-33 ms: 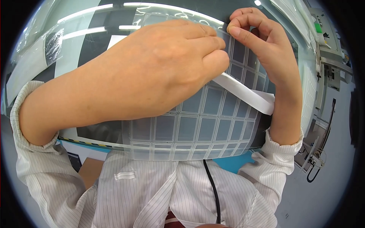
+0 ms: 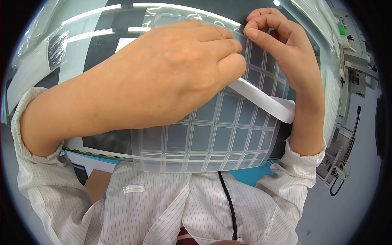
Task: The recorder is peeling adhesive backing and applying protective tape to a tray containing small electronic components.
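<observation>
A clear plastic tray sheet [image 2: 201, 137], divided into rows of rectangular pockets, lies in front of me. Above its far part is my left hand [image 2: 188, 61], back upward, its fingers curled closed; whatever they hold is hidden underneath. A white paper strip [image 2: 259, 97] comes out from below that hand and slants over the tray to my right wrist, its end folded. At the tray's far right edge my right hand [image 2: 281, 43] pinches thumb against forefinger. Anything between those tips is too small or hidden to make out.
The glossy dark and pale work surface [image 2: 106, 53] reflects light tubes. Clear film [image 2: 57, 51] lies at the far left. Yellow-black striped tape [image 2: 96, 154] runs along the near edge. A black cord [image 2: 228, 204] hangs down my striped coat. Equipment [image 2: 357, 79] stands off to the right.
</observation>
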Tool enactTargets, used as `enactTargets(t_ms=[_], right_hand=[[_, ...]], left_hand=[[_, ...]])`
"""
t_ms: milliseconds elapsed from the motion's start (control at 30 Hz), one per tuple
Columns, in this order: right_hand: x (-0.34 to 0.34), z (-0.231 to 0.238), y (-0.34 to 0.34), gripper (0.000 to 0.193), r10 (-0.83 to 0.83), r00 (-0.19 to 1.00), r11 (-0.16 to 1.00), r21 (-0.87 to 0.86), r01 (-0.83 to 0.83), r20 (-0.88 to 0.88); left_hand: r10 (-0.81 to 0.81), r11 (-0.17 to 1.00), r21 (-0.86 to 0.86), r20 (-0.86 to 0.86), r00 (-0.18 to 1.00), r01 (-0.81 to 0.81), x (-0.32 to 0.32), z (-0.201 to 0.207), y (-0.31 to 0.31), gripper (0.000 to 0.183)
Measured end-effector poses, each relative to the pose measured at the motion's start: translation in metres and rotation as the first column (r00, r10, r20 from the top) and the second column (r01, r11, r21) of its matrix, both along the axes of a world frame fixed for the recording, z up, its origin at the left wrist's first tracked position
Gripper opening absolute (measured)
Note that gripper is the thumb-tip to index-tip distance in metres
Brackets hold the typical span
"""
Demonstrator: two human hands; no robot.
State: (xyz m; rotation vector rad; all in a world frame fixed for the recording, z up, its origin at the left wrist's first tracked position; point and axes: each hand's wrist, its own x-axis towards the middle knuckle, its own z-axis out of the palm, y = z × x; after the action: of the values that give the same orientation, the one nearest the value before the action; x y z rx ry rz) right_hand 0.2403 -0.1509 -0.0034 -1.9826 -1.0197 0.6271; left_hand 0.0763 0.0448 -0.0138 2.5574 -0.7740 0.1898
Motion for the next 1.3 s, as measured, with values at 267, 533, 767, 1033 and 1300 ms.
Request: enactTargets(t_ms=[267,533,767,1033,1300], right_hand=[[-0.007,0.002,0.000,0.014,0.010,0.981,0.998,-0.058,0.001,0.194],[-0.004,-0.008,-0.008,0.020,0.034,0.983,0.995,0.084,-0.050,0.179],[-0.010,-0.001,-0.005,0.012,0.059,0.961,0.997,0.036,-0.071,0.269],[-0.014,0.003,-0.001,0.008,0.097,0.917,0.995,-0.046,-0.086,0.388],[-0.012,0.003,0.001,0.005,0.073,0.954,0.997,-0.016,-0.071,0.290]], left_hand=[[-0.021,1.000,0.003,0.034,0.999,0.021,0.008,-0.005,-0.002,0.019],[-0.204,0.978,-0.024,0.050,0.978,0.206,0.029,0.011,0.017,0.018],[-0.216,0.976,0.032,0.089,0.972,0.214,0.032,0.010,0.020,0.016],[-0.039,0.999,-0.011,0.113,0.993,0.040,0.010,-0.002,0.002,0.016],[-0.029,0.998,0.054,0.110,0.994,0.023,-0.002,-0.004,-0.002,0.017]])
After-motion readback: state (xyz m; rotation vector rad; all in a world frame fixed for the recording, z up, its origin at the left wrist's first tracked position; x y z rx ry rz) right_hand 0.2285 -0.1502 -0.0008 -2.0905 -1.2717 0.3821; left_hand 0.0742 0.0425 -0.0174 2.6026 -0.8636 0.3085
